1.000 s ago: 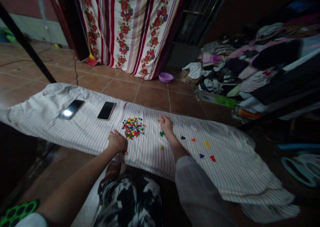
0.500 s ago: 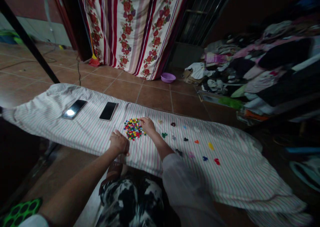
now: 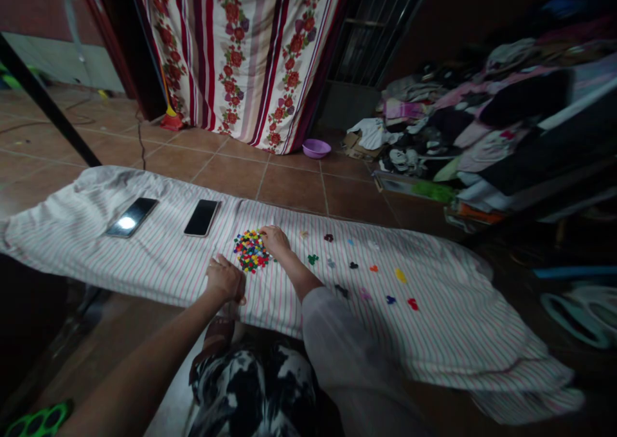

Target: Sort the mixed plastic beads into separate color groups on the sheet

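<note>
Floral curtain (image 3: 260,58) between red broom (image 3: 172,122) and purple basin (image 3: 317,148); clothes pile (image 3: 463,119) at right.

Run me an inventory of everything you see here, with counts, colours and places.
striped cloth: one, white with coloured stripes, across the middle
phones: two, dark-faced, cloth's left half
pile of small pieces: one, multicoloured, near the hands
small clusters: about thirteen, various colours, right of the pile
curtain: one, white and red, floral, behind
broom: one, red and yellow, at the curtain's left
basin: one, purple, on the floor
tiled floor: one, brown, beyond the cloth
clothes heap: one, mixed colours, far right
left hand: one, bare, beside the pile
right hand: one, bare, fingers at the pile's right edge
</note>
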`<state>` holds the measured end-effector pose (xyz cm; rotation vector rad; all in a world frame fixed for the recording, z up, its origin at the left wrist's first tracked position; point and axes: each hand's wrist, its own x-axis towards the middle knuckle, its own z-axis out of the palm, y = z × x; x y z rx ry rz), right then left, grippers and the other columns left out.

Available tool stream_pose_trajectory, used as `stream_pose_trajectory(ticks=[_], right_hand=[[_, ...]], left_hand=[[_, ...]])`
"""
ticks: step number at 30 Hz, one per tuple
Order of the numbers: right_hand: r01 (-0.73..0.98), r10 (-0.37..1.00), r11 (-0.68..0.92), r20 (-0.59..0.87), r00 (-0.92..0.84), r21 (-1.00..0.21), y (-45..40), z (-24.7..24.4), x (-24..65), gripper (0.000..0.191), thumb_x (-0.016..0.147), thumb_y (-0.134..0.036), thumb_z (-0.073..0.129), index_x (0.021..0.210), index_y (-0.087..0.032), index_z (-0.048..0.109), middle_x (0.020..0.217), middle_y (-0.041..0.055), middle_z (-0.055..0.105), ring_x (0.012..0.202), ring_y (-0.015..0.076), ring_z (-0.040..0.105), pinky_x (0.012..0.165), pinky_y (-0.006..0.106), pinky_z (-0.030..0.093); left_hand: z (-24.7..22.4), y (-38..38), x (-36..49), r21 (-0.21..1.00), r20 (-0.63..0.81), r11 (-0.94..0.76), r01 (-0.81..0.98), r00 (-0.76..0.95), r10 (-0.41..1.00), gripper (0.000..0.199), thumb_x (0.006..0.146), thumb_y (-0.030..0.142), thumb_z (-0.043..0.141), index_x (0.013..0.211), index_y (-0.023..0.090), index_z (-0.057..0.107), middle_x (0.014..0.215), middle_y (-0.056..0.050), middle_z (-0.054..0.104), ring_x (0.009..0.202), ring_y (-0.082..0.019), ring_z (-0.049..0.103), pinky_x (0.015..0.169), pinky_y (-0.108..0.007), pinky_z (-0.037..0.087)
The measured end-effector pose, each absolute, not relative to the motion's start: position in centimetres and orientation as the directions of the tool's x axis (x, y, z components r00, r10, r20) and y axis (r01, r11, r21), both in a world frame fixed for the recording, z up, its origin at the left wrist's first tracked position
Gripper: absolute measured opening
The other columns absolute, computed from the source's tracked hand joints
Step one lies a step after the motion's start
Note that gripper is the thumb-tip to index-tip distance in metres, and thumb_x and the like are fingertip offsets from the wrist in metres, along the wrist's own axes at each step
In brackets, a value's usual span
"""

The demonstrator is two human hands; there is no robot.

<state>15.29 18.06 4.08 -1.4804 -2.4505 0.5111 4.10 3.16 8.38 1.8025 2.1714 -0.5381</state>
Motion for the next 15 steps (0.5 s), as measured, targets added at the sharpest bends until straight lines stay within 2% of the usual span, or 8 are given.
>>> stream_pose_trajectory(ticks=[8,15], right_hand=[[0.81,0.886,0.444,0.049,-0.462,-0.384,16.9,5.2,15.4,0.031,0.091,-0.019,0.043,0.109,-0.021,0.068,0.108,0.0068,0.067,0.102,0.0179,0.057,0.089,0.026,0.042],[0.803,0.911,0.412,0.174,-0.374,-0.43,14.7,4.2,16.3,0.032,0.089,-0.022,0.046,0.112,-0.024,0.068,0.105,0.0049,0.065,0.099,0.0173,0.055,0.091,0.026,0.041]], left_hand=[[9.0,2.8,4.0,-0.121,-0.42,0.149,0.981,-0.187,0.888,0.103,0.052,0.054,0.077,0.131,-0.005,0.047,0.141,-0.041,0.03,0.124,-0.048,0.041,0.086,-0.044,0.043],[9.0,3.1,4.3,-0.137,-0.443,0.152,0.979,-0.198,0.874,0.095,0.054,0.052,0.075,0.132,0.002,0.05,0.141,-0.04,0.031,0.123,-0.052,0.041,0.08,-0.046,0.044]])
